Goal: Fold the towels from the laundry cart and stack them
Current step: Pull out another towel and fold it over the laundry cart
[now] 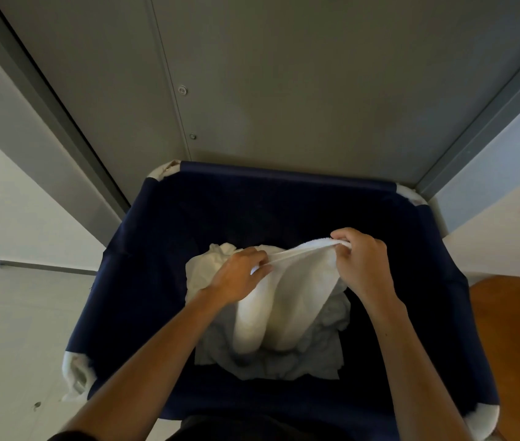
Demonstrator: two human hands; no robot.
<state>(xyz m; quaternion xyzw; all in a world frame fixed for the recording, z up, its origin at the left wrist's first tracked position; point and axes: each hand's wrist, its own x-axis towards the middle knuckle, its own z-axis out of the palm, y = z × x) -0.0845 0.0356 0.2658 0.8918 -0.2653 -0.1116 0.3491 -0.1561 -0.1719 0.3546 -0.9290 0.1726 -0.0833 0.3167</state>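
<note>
- Navy laundry cart (144,281) holds crumpled white towels (268,361) at its middle
- Left hand (239,278) and right hand (360,262) fingers pinch one towel (300,281) edge, lifted above the pile

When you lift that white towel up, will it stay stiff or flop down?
Probably floppy: the white towel sags in two soft lobes below the edge pinched by the left hand and right hand. It is likely light for its size, since a pinch alone holds it up.
</note>
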